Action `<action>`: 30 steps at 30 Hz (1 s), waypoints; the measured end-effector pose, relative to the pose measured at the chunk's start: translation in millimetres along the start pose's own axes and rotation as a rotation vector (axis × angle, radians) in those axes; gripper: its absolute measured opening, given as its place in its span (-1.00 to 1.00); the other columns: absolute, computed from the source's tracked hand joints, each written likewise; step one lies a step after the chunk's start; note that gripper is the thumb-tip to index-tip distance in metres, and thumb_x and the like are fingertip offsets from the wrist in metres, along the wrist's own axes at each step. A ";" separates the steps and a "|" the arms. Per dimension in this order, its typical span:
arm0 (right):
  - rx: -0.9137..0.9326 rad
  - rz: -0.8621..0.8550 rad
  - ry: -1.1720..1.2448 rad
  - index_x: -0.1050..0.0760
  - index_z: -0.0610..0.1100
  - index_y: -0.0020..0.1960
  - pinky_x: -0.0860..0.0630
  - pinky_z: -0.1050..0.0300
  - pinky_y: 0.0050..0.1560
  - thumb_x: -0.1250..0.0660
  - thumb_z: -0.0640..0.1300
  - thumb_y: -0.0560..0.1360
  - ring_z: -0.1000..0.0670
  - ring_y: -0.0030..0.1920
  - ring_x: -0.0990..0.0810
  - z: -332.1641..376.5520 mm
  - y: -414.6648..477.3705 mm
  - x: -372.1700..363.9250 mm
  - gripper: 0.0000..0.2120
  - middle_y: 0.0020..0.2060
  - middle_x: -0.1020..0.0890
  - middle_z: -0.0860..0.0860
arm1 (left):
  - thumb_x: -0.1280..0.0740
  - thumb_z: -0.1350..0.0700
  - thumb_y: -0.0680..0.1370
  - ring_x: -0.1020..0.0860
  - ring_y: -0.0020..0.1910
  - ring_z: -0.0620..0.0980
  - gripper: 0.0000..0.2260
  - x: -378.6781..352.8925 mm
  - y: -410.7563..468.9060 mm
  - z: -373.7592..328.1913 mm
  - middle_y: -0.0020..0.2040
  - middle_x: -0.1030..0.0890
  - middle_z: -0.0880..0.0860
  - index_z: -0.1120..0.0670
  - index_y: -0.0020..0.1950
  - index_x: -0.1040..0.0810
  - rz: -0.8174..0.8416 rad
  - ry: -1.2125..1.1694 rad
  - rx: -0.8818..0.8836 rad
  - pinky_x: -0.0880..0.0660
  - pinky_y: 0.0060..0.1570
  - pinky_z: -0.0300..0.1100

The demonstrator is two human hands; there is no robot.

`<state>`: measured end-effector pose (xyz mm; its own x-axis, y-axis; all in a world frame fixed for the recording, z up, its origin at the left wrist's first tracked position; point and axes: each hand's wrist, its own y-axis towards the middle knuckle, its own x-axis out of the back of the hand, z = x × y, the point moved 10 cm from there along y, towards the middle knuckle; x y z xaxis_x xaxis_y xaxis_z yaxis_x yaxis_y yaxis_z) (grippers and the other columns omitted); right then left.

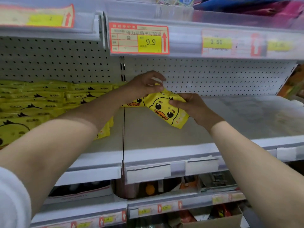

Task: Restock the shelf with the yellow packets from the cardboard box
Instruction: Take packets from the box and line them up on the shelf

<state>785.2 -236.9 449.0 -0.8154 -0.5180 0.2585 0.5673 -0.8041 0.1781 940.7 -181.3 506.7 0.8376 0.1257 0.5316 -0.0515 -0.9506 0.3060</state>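
One yellow packet (pixel 166 112) is up between both hands, its cartoon duck face towards us, tilted so the lower end dips right, just above the shelf (pixel 164 135). The left hand (pixel 144 86) pinches its top edge and the right hand (pixel 192 106) grips its right side. Just beneath the left hand a second packet (pixel 134 103) peeks out, duck face showing. Left of that hand, stacked packets (pixel 41 102) lie in flat layers on the shelf. Well below the right hand sits a cardboard box (pixel 213 219).
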 end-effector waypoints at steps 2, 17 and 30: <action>-0.009 0.052 -0.032 -0.68 -0.16 0.05 -0.62 0.05 -0.03 -0.51 -0.16 0.46 -0.03 -0.13 -0.71 0.8 -4.3 -7.8 -0.82 -0.11 -0.74 -0.10 | -0.47 0.07 0.49 -0.59 0.04 -0.11 -0.77 -10.7 -9.9 0.8 0.10 -0.62 -0.04 0.01 0.13 -0.60 0.033 0.033 -0.009 -0.53 -0.03 -0.14; 0.007 0.137 0.309 -0.59 -0.03 0.13 -0.65 -0.01 -0.07 -0.53 -0.17 0.35 -0.06 -0.06 -0.69 -11.2 -18.3 -35.5 -0.64 -0.01 -0.70 -0.06 | -0.44 0.20 0.52 -0.44 -0.43 -0.34 -0.87 18.3 -99.4 40.6 -0.41 -0.56 -0.22 0.15 0.06 -0.63 -0.336 -0.131 0.249 -0.35 -0.31 -0.50; 0.044 0.100 0.255 -0.58 -0.18 -0.15 -0.67 0.06 -0.16 -0.48 -0.36 0.44 0.02 -0.23 -0.69 -0.3 -1.4 -50.0 -0.87 -0.28 -0.71 0.00 | -0.59 0.16 0.35 -0.59 0.10 -0.14 -0.80 49.5 -93.4 35.2 -0.06 -0.67 -0.06 0.06 -0.12 -0.62 -0.237 0.171 0.288 -0.47 0.12 -0.23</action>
<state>825.1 -209.9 435.6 -0.7544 -0.6557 0.0308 0.6466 -0.7343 0.2066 1006.1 -96.3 476.6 0.7044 0.3731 0.6039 0.3070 -0.9272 0.2147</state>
